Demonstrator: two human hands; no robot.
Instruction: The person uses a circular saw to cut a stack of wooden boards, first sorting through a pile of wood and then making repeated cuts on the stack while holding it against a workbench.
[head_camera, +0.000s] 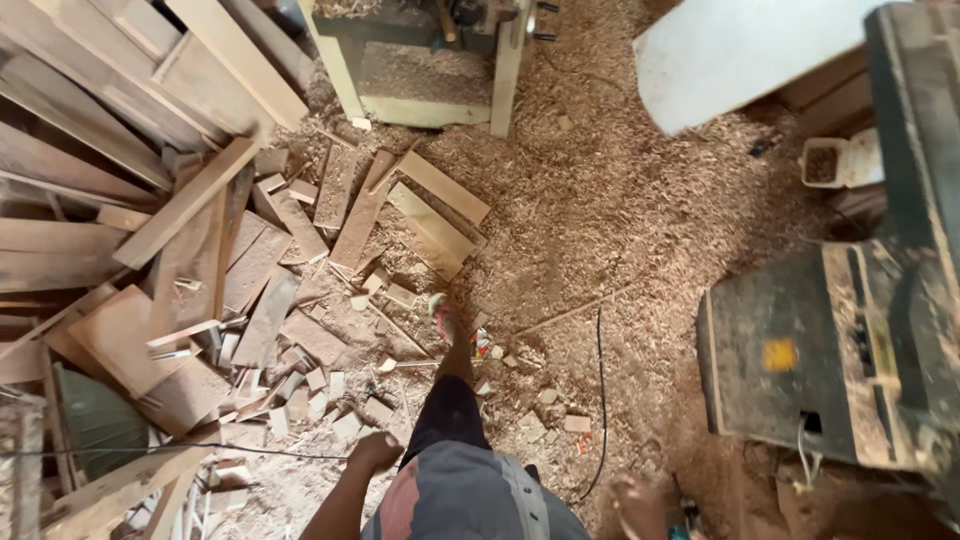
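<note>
My left hand (375, 450) hangs by my hip at the bottom of the view, fingers curled into a loose fist with nothing seen in it. At the bottom edge, my right hand (638, 505) is partly cut off; a small dark and teal object (684, 520) shows right beside it, and I cannot tell whether the hand holds it. One leg reaches forward, with its foot (445, 320) on the sawdust-covered floor (600, 220) next to scattered wood offcuts (330, 380).
A heap of planks and boards (150, 200) fills the left side. A dark, dusty woodworking machine (850, 340) stands on the right. There is a pale machine stand (420, 60) at the top and a white panel (740, 50) at the upper right. A black cable (601, 400) crosses the floor.
</note>
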